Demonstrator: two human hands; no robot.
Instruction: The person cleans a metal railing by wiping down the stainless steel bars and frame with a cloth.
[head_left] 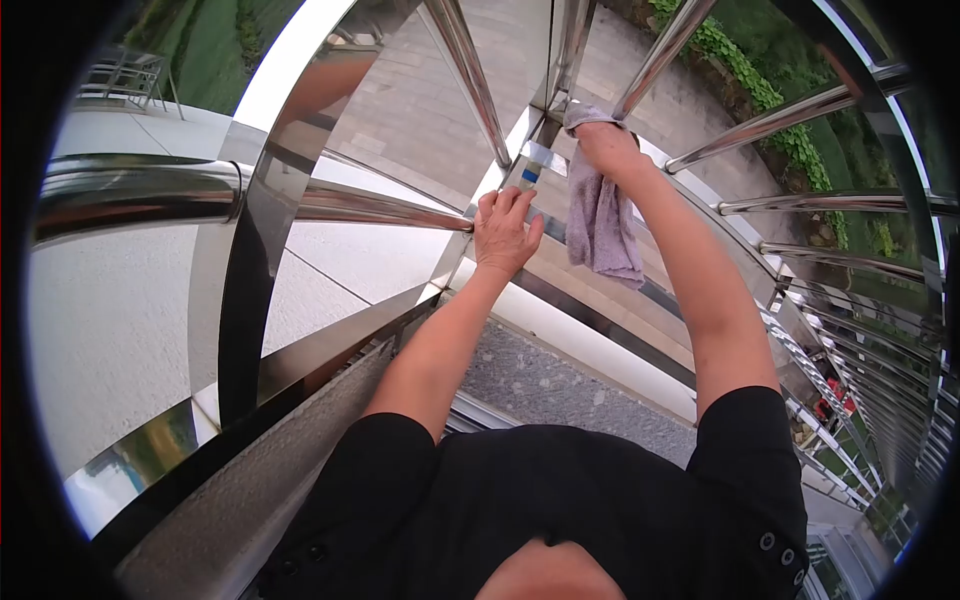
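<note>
A greyish-purple cloth (603,235) hangs from my right hand (608,150), whose fingers are wrapped in its upper part at the corner of a shiny metal railing (545,155). Its lower end dangles free beneath my wrist. To the left, my left hand (505,230) lies on the low rail with its fingers stretched out and nothing held in them. Just beyond those fingertips a small blue patch (530,176) shows on the rail; I cannot tell whether it is a sticker or a reflection. The fingertips of my right hand are hidden by the cloth.
Polished upright bars (467,80) rise around both hands. A thick horizontal tube (140,195) and a broad curved metal post (265,230) stand at the left. More bars (830,203) run down the right side. Below lie a grey stone ledge (560,375), paving and green plants (770,100).
</note>
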